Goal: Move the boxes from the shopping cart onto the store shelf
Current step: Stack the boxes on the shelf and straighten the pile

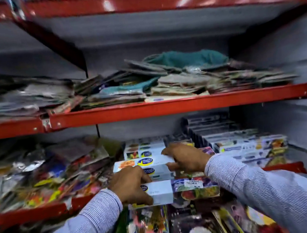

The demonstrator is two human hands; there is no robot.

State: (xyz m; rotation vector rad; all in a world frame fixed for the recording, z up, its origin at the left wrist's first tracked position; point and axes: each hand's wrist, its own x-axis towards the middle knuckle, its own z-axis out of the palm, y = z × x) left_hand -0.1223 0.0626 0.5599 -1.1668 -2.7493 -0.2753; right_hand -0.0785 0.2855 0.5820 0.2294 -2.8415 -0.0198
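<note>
The shelf (178, 106) edges are red painted metal, glossy and chipped. The boxes (176, 189) look like glossy printed cardboard. The sleeves (261, 184) are finely striped cloth.

Long pale boxes (145, 151) with fruit pictures and blue-yellow logos are lying flat, stacked on the lower red shelf (286, 168). One box (176, 190) is sitting lengthwise at the shelf's front edge, another (144, 162) lying tilted atop the stack.

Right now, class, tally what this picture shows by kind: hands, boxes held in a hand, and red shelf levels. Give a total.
Hands: 2 (left hand, right hand)
Boxes held: 2 (near box in the left fingers, upper box in the right)
Red shelf levels: 3 (top shelf, middle shelf, lower shelf)
Total: 7
</note>
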